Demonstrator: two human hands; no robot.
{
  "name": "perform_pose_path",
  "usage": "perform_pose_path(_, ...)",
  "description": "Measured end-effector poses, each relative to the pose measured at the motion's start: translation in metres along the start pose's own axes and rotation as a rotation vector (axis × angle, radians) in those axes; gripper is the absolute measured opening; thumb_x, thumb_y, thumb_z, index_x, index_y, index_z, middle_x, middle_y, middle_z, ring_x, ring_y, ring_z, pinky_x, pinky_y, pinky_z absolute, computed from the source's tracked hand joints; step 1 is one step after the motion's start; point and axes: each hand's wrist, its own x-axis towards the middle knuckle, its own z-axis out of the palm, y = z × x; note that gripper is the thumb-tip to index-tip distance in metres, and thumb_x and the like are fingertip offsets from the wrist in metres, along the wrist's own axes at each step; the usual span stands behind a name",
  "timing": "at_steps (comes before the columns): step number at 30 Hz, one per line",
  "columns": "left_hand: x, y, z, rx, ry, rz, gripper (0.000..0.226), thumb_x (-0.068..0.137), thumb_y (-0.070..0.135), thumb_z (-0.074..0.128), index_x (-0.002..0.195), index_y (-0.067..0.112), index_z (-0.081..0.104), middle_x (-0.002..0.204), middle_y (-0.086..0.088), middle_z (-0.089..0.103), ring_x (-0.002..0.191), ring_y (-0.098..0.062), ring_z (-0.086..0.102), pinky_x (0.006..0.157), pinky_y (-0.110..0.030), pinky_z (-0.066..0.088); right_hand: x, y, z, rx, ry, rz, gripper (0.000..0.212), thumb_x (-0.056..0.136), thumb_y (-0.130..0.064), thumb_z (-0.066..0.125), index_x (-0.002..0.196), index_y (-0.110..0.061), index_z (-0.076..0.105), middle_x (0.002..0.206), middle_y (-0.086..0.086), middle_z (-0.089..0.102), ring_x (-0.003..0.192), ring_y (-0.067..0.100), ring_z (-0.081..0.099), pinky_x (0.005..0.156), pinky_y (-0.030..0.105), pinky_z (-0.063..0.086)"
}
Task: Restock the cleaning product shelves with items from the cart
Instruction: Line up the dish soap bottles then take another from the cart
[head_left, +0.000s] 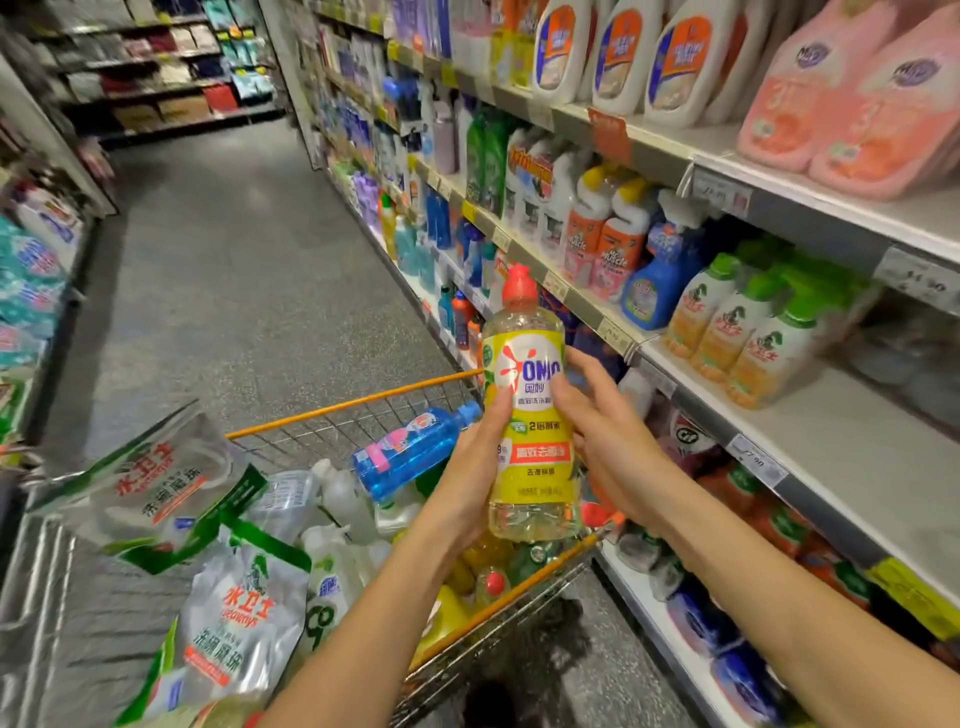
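I hold a yellow dish-liquid bottle (530, 415) with a red cap upright above the cart (353, 402). My left hand (475, 467) grips its left side, thumb across the label. My right hand (605, 426) touches its right side with spread, fairly straight fingers. The wire cart with an orange rim holds a blue bottle (410, 449), silver-and-green refill pouches (234, 613), clear bottles and more yellow bottles (488, 582). The cleaning product shelves (831, 431) run along the right.
A stretch of bare white shelf (872, 467) lies right of the orange bottles with green caps (748, 332). Orange-and-white and blue spray bottles stand further along. Lower shelves hold dark packs. The grey aisle floor (223, 260) runs ahead; more shelving stands on the left.
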Motion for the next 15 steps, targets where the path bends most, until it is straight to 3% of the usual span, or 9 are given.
perform_pose_path(4,-0.001,0.002,0.017,0.216,-0.063,0.094,0.052,0.081,0.060,0.044,0.112,0.023,0.065,0.102,-0.001,0.075,0.095,-0.018,0.071,0.081,-0.033,0.057,-0.022,-0.014,-0.011,0.005,0.068,-0.119,0.050,0.085,-0.027,0.056,0.134,-0.026,0.046,0.105,-0.001,0.074,0.100,0.018,0.070,0.081,0.033,0.058)
perform_pose_path(7,-0.001,0.000,0.046,0.316,-0.173,0.227,0.058,0.080,0.074,0.048,0.106,0.025,0.064,0.099,0.009,0.075,0.095,-0.010,0.070,0.078,-0.024,0.054,-0.055,-0.037,-0.034,0.008,0.137,-0.197,0.041,0.083,-0.021,0.056,0.122,-0.032,0.050,0.102,0.000,0.075,0.095,0.019,0.071,0.078,0.033,0.059)
perform_pose_path(11,-0.010,-0.014,0.113,0.273,-0.326,0.393,0.068,0.067,0.077,0.061,0.104,0.019,0.062,0.096,0.011,0.074,0.090,-0.004,0.069,0.073,-0.017,0.052,-0.116,-0.069,-0.078,-0.022,0.285,-0.320,0.044,0.081,-0.022,0.057,0.123,-0.033,0.049,0.107,-0.005,0.073,0.098,0.012,0.070,0.077,0.026,0.057)
perform_pose_path(15,-0.026,-0.033,0.198,0.203,-0.493,0.432,0.073,0.064,0.070,0.072,0.104,0.014,0.049,0.094,0.007,0.071,0.087,-0.008,0.067,0.072,-0.023,0.054,-0.183,-0.099,-0.124,-0.091,0.460,-0.432,0.060,0.076,-0.021,0.062,0.132,-0.029,0.042,0.112,-0.007,0.071,0.102,0.010,0.068,0.078,0.022,0.055)
